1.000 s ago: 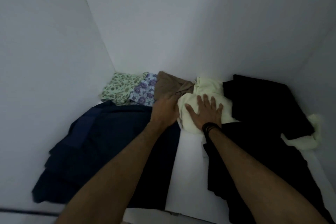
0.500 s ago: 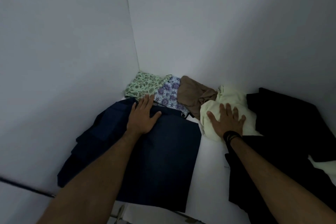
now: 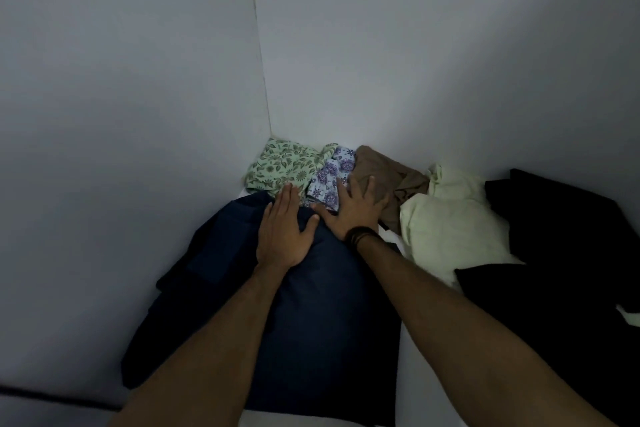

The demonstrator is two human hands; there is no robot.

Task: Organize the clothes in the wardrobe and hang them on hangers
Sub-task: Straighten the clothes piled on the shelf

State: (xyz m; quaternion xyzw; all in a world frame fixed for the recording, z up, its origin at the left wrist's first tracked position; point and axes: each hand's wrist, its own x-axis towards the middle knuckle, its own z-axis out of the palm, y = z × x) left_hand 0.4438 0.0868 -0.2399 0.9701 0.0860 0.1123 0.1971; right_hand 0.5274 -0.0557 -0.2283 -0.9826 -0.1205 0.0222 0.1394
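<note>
Both hands are laid flat, fingers straight, nothing gripped: the left hand (image 3: 282,236) on navy trousers (image 3: 311,322), the right hand (image 3: 353,210) across purple-flowered cloth (image 3: 329,172) and brown cloth (image 3: 391,170).

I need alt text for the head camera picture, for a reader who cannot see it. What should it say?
Two bare hands lie flat on clothes in a white wardrobe corner: the left hand on a dark navy garment, the right hand over purple floral cloth and brown cloth. Green leaf-print, pale yellow and black clothes lie around them.
</note>
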